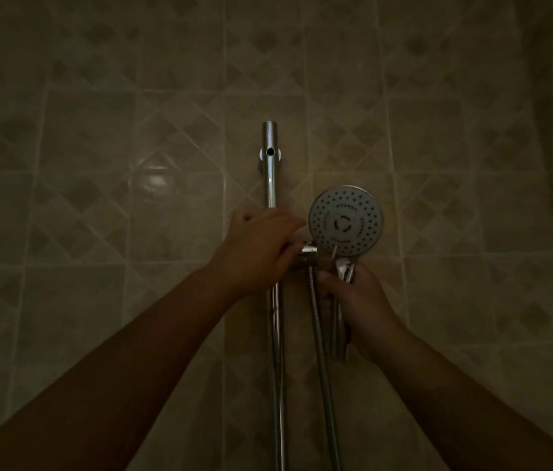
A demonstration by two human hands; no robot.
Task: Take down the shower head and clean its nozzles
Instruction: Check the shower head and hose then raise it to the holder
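Observation:
The round shower head (345, 220) faces me, its grey face dotted with dark nozzles. Its chrome handle (342, 300) runs down from it, and my right hand (358, 305) grips that handle just below the head. The handle sits beside the chrome holder (308, 254) on the vertical rail (270, 171). My left hand (260, 248) is curled round the rail and the holder, thumb against the holder. The light is dim.
A metal hose (323, 362) hangs down from the holder between my forearms. The rail continues down to the bottom edge. A beige tiled wall (115, 164) fills the background, with a darker corner at the right.

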